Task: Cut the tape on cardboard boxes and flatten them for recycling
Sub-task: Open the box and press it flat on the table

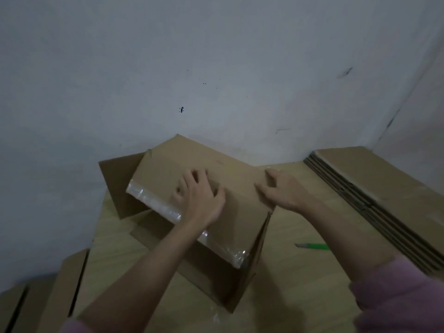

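Dim, blurry view. On the floor by the wall, a cardboard box (192,212), its inside hidden. Left hand (200,195) presses its top, fingers spread; right hand (282,191) grips its right edge.

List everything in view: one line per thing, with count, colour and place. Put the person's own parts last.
box: one, brown, centre of the floor, partly collapsed, both hands on it
tape: clear, shiny strips along the box's near flap edge
flat stack: one pile of flattened cardboard, brown, right, by the wall; sheet count cannot be told
more cardboard: brown, lower left, partly cut off by the frame; count unclear
cutter: one, green, lying on the floor right of the box, untouched
floor: light wood
wall: white, with dark marks
left hand: presses on the box's top panel, fingers bent
right hand: grips the box's right edge
sleeves: pink, at the lower edge
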`<move>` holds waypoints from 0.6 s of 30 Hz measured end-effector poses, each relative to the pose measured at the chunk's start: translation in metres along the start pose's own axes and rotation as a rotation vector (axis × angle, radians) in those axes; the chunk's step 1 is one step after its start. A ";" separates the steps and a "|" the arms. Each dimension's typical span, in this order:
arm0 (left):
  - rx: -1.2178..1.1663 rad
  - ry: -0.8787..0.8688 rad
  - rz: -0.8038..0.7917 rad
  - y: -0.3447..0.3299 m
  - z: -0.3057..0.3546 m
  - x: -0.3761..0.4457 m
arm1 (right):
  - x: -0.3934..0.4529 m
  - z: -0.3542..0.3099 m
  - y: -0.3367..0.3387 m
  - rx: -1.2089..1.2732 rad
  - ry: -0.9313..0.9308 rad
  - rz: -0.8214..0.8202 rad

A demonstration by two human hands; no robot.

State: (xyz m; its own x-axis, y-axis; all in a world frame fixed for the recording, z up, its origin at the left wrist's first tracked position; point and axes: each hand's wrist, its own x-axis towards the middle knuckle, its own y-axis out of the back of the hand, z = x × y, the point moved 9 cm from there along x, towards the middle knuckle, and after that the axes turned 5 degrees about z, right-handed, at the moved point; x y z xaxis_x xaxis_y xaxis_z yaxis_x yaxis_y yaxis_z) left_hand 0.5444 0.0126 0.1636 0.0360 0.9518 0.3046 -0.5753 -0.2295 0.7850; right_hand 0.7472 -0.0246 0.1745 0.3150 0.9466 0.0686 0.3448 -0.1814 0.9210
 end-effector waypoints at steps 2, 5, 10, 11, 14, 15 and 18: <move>0.027 -0.045 -0.069 -0.004 -0.001 0.005 | -0.017 -0.004 0.003 -0.011 -0.031 0.066; 0.089 -0.146 -0.174 0.002 -0.009 0.019 | -0.053 -0.024 0.003 -0.024 -0.031 0.171; -0.018 -0.357 -0.174 0.048 -0.003 0.013 | -0.081 -0.044 -0.044 0.661 -0.012 0.127; -0.032 -0.406 -0.200 0.053 0.000 0.003 | -0.077 -0.036 -0.061 0.790 -0.106 0.087; 0.042 -0.524 -0.242 0.055 0.007 -0.030 | -0.078 -0.022 -0.117 0.981 -0.422 -0.119; 0.077 -0.540 -0.236 0.052 0.007 -0.037 | -0.084 -0.024 -0.134 1.094 -0.530 -0.234; 0.088 -0.542 -0.222 0.054 0.000 -0.048 | -0.094 -0.044 -0.145 1.327 -0.635 -0.403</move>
State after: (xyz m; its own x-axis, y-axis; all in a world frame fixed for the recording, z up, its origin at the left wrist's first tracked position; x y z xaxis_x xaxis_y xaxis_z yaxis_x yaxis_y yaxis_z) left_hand 0.5121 -0.0453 0.1914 0.5733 0.7446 0.3418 -0.4373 -0.0748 0.8962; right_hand 0.6284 -0.0754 0.0513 0.2052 0.7853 -0.5842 0.9085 -0.3749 -0.1847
